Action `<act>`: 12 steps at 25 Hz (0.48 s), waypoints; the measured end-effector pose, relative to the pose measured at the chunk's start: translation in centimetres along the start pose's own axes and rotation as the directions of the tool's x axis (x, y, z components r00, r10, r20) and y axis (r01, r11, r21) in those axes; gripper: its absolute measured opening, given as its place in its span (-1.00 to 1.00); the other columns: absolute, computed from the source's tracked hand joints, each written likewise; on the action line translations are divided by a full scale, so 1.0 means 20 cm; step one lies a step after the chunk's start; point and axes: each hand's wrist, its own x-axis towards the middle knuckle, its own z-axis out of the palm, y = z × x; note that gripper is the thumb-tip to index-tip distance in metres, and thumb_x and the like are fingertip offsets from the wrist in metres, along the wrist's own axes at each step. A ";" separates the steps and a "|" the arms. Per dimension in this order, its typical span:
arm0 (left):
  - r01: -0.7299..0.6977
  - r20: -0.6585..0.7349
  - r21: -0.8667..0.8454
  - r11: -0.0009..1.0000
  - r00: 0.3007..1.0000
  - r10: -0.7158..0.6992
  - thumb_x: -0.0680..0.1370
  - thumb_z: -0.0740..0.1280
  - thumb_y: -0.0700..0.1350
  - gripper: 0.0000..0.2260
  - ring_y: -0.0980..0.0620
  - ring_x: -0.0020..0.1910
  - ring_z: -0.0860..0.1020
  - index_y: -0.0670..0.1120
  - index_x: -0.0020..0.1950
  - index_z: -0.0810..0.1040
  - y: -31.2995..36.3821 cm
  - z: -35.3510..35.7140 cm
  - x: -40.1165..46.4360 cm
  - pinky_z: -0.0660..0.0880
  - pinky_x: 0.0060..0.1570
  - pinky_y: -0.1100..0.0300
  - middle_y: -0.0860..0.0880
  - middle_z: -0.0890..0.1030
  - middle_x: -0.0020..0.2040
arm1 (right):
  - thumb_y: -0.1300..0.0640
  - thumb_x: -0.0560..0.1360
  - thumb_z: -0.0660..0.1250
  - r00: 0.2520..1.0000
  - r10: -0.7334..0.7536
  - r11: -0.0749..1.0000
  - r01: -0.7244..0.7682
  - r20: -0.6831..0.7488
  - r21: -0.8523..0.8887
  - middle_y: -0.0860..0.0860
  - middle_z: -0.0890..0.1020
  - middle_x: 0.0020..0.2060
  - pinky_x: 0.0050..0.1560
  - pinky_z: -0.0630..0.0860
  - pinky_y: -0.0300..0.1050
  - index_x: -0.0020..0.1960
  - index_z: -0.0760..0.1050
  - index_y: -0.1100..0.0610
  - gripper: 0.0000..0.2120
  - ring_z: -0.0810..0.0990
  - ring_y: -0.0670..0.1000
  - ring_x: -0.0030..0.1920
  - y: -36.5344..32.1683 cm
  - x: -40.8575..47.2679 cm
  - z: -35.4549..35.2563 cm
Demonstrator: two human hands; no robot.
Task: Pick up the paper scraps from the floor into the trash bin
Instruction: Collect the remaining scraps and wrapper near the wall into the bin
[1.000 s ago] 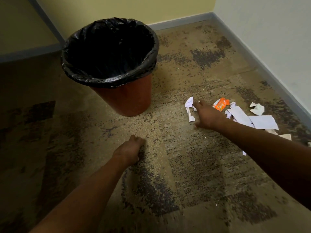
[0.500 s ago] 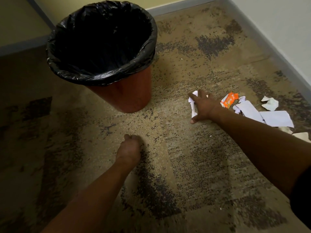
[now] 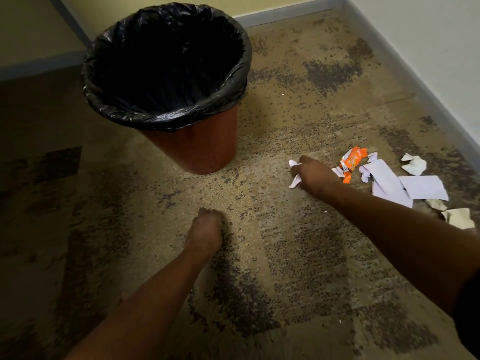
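Two bare hands are low over the speckled carpet (image 3: 298,255). Right hand (image 3: 313,176): fingers curled round a crumpled white scrap (image 3: 294,172), whose ends stick out above and below the fist on its left side; the hand sits at floor level, and whether the scrap is clear of the carpet I cannot tell. Left hand (image 3: 205,229): clenched into a fist, knuckles down against the carpet, nothing visible in it; forearm runs back toward the lower left.

Trash bin (image 3: 197,152): orange-red, upright, lined with a black bag (image 3: 166,118) folded over the rim. It stands left of and beyond the right hand, apart from it. Interior reads dark; contents cannot be made out.

Remaining litter lies to the right of the right hand, toward the wall:
- orange wrapper (image 3: 352,162), just beside the hand
- folded white sheet (image 3: 387,183), partly under a second flat white sheet (image 3: 423,187)
- crumpled white piece (image 3: 414,165) further out, near the grey skirting (image 3: 426,94)
- two cream-coloured pieces (image 3: 459,218) nearest the right forearm, one small, one larger
- small white bits around the wrapper, too small to tell apart

Walls: yellow behind the bin, pale on the right
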 end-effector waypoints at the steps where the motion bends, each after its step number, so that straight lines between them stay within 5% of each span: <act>1: 0.002 0.002 -0.023 1.000 1.000 -0.002 0.54 0.20 -0.39 -0.72 -0.15 0.10 0.55 -0.12 0.12 0.58 0.00 0.00 0.00 0.53 0.13 0.05 -0.17 0.46 0.16 | 0.05 0.62 0.19 1.000 -0.020 1.000 0.020 0.006 -0.014 0.16 0.50 0.01 0.08 0.54 -0.02 0.05 0.59 0.15 -0.75 0.60 0.21 0.00 -0.01 -0.01 0.02; 6: -0.101 0.015 -0.201 0.974 0.994 0.106 0.48 0.40 -0.29 -0.80 -0.06 -0.01 0.58 0.03 -0.07 0.55 0.11 -0.04 0.00 0.51 -0.03 0.18 -0.07 0.54 0.06 | 0.05 0.50 0.38 0.997 -0.063 0.992 0.058 0.040 0.113 0.13 0.63 -0.11 -0.07 0.52 -0.08 -0.14 0.69 0.07 -0.85 0.62 0.14 -0.09 -0.14 -0.15 0.00; 9: -0.175 -0.003 -0.376 0.910 0.982 0.187 0.44 0.48 -0.26 -0.64 -0.01 0.08 0.61 0.01 0.19 0.59 0.21 -0.06 -0.02 0.58 0.12 0.08 -0.03 0.61 0.15 | 0.09 0.33 0.50 0.999 -0.040 0.949 0.040 -0.006 0.314 0.06 0.71 -0.19 -0.12 0.55 -0.06 -0.16 0.72 0.06 -0.90 0.64 0.05 -0.18 -0.27 -0.24 -0.05; 12: -0.249 -0.064 -0.478 0.842 0.966 0.250 0.42 0.52 -0.27 -0.41 0.04 0.15 0.58 0.00 0.42 0.47 0.33 -0.17 -0.03 0.55 0.09 0.17 -0.01 0.58 0.27 | 0.19 0.33 0.51 0.998 -0.036 0.887 0.054 -0.050 0.458 0.04 0.71 -0.20 -0.18 0.55 -0.14 -0.13 0.70 0.10 -0.88 0.64 -0.02 -0.24 -0.40 -0.27 -0.16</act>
